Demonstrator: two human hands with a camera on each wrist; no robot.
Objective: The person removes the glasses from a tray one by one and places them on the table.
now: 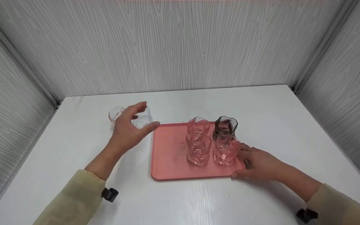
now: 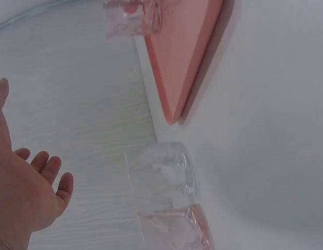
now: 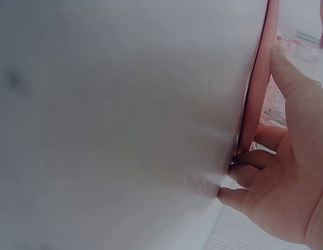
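Partly hidden behind the left hand (image 1: 125, 134), whose spread fingers hold nothing, a clear glass (image 1: 145, 118) and a pinkish glass (image 1: 114, 113) stand on the desk (image 1: 173, 203), left of the pink tray (image 1: 169, 153). Right hand (image 1: 259, 162) grips the tray's near right corner; a pink glass (image 1: 224, 154) obscures the dark glass's (image 1: 227, 123) base.

We are looking into a small boxed-in work booth, though we cannot tell what building holds it. Pale wood-grain panels (image 1: 180, 47) wall off the top, left and right of the frame; we see grey strips (image 1: 325, 40) where they meet, towards both upper corners, and a plain white table (image 1: 277, 125) spanning the space between the panels.
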